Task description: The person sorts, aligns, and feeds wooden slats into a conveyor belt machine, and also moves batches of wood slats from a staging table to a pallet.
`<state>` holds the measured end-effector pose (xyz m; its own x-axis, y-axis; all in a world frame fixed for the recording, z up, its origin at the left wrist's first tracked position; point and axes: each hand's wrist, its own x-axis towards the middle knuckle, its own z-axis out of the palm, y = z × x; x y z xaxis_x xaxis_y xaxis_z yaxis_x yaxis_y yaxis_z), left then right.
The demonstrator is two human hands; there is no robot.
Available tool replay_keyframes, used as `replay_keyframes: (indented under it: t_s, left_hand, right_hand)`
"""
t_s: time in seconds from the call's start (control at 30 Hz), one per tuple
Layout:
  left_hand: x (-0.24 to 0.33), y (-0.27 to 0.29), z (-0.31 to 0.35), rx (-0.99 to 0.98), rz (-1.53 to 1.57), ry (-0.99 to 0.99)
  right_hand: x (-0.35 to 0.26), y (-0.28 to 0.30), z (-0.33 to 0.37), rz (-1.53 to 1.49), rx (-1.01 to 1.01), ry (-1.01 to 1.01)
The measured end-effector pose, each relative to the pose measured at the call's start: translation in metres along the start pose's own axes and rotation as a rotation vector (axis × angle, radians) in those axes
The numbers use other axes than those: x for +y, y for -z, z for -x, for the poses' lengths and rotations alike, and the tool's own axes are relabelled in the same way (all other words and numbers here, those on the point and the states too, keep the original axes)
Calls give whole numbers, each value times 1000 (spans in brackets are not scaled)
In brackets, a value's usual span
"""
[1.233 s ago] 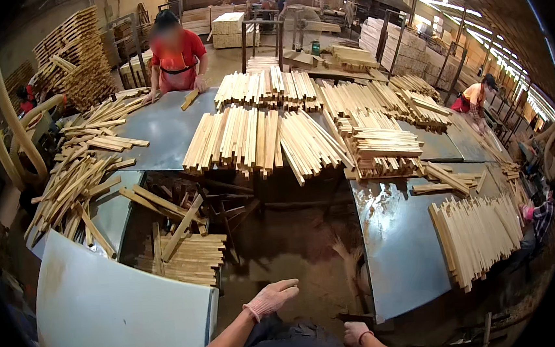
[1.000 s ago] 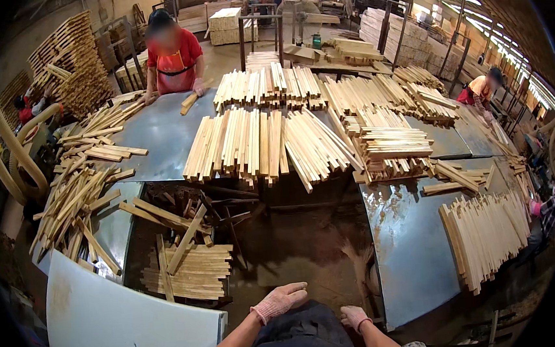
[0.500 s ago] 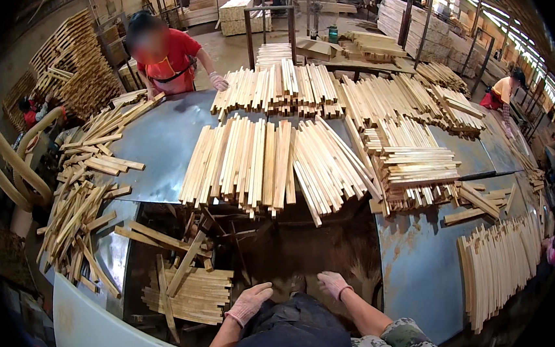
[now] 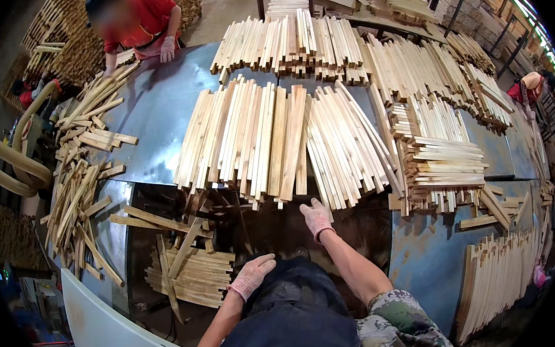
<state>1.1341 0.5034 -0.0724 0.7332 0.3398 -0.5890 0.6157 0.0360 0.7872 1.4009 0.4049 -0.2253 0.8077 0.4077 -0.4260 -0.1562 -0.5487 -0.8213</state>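
Both my hands wear pale knit gloves. My right hand [image 4: 318,218] is stretched forward to the near ends of the right group of wooden strips [image 4: 347,148], fingers apart and nothing gripped. Its fingertips are right by the strip ends; whether they touch cannot be made out. My left hand [image 4: 253,274] is held low by my dark apron [image 4: 286,329], fingers extended and holding nothing. A wider group of pale wooden strips [image 4: 236,141] lies side by side ahead, its near ends jutting over the metal table's edge.
Loose strips [image 4: 78,202] lie jumbled on the left of the metal table [image 4: 151,144]. Below the gap is a strip stack [image 4: 191,271]. More strips [image 4: 443,164] are piled at right, with a row [image 4: 498,280] near the right edge. A co-worker in red [image 4: 148,20] leans over the far left.
My right hand has moved forward and up to the strip ends. My left hand has moved slightly up. The view has shifted, and the co-worker in red has drawn a hand back from the far strips.
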Motion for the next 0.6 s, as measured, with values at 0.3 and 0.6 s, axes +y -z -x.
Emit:
replay_keyframes:
  t_s: [0.3, 0.6]
  left_hand:
    - [-1, 113, -93, 370, 243, -114]
    - [-46, 242, -252, 706, -542, -196]
  right_hand:
    - [-24, -44, -87, 303, 209, -82]
    - [-111, -26, -80, -414, -42, -188]
